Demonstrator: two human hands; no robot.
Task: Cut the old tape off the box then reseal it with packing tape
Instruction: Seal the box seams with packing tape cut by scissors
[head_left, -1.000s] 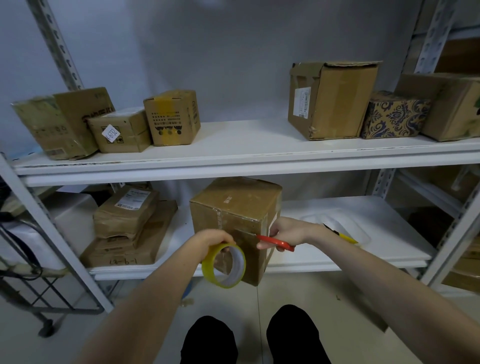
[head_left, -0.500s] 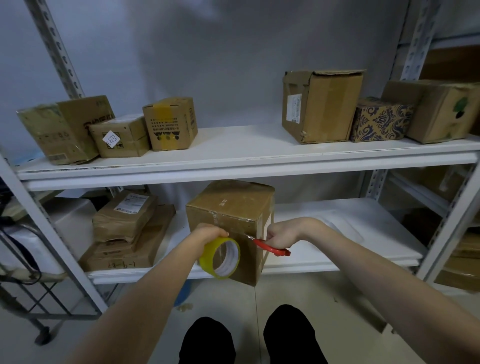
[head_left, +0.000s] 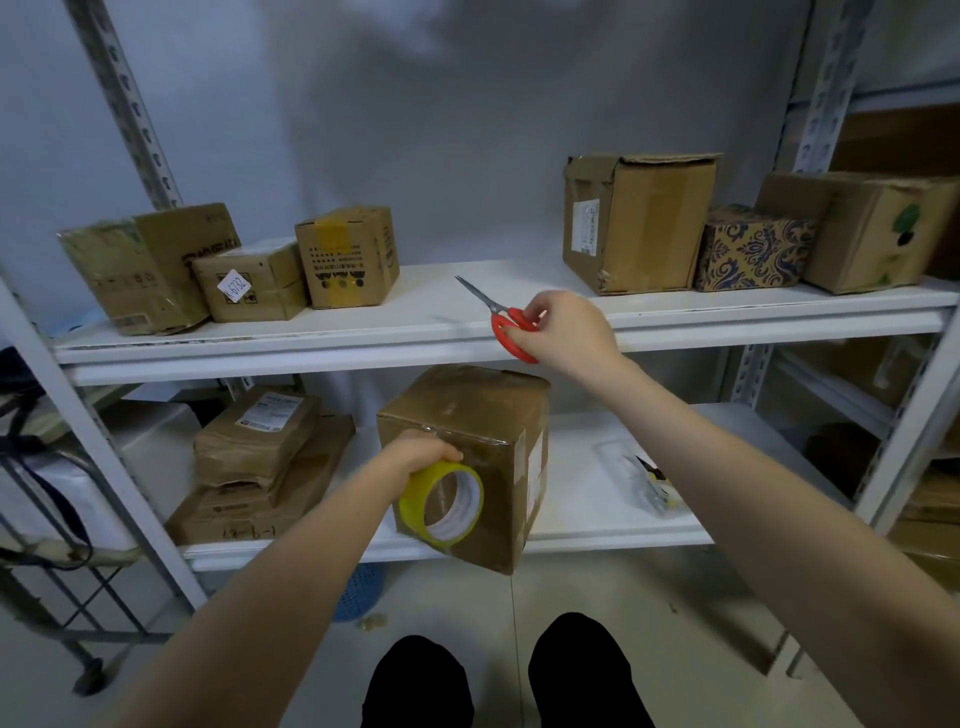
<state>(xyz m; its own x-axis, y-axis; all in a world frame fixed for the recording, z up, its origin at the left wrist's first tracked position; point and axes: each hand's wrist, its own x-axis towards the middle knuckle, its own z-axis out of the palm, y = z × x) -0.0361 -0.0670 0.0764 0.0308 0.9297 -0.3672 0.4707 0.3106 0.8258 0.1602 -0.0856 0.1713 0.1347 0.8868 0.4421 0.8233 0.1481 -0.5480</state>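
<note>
Status entry, resealing stage (judged).

- The box (head_left: 467, 410) stands on the lower shelf (head_left: 597, 525), turned so that one bottom corner sticks out past the shelf's front edge.
- The left hand (head_left: 415, 460) is at the box's front face. Its fingers (head_left: 441, 453) curl over the top of the packing tape roll (head_left: 414, 496), gripping it against the cardboard.
- The right hand (head_left: 569, 332) is above the box, level with the upper shelf (head_left: 311, 338). It grips the red handles of the scissors (head_left: 500, 318). The blades look closed and point up and to the left, well apart from the box.
- A glossy clear strip runs along the box's top front edge and down toward the roll. I read this as fresh tape.
- I cannot tell whether the strip is still joined to the roll.

Done, as far as I can judge: the old tape is off, since no loose flaps or hanging strips show, and at least one new strip is on.

Left: check that the strip is free of the roll, press it flat, and tape any seam hidden behind or below the box. Those sides are out of view.
</note>
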